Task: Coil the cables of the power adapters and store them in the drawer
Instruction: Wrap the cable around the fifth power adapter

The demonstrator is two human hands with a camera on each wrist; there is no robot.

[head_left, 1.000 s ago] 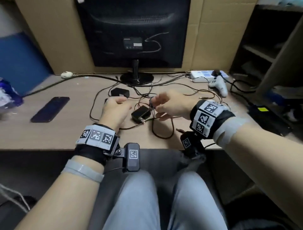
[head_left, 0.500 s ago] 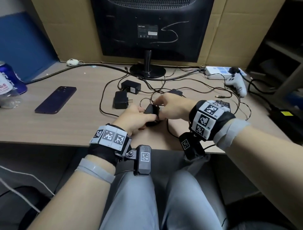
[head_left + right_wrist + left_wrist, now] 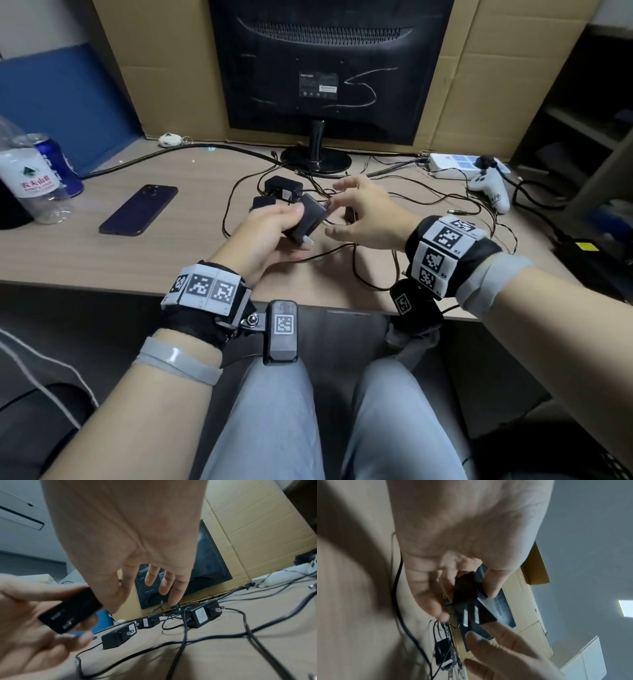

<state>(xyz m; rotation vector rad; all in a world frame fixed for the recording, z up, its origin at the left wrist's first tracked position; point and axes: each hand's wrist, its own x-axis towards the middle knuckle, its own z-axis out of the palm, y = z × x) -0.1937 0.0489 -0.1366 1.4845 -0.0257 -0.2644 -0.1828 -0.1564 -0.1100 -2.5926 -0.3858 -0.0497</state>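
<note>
We read Chinese characters "农夫山泉" on the water bottle (image 3: 32,183) label; other labels stay illegible.

Bare counter (image 3: 102,260) lies open along the near edge, between the phone (image 3: 138,214) and the hands. Loose cables (image 3: 428,205) criss-cross the middle and right of the counter, around two adapters (image 3: 282,190) lying just behind the left hand (image 3: 263,236). The monitor stand (image 3: 315,161) closes the rear; a bottle (image 3: 30,185) and can (image 3: 60,168) bound the far left, a power strip (image 3: 459,166) and game controller (image 3: 489,192) the far right.
</note>
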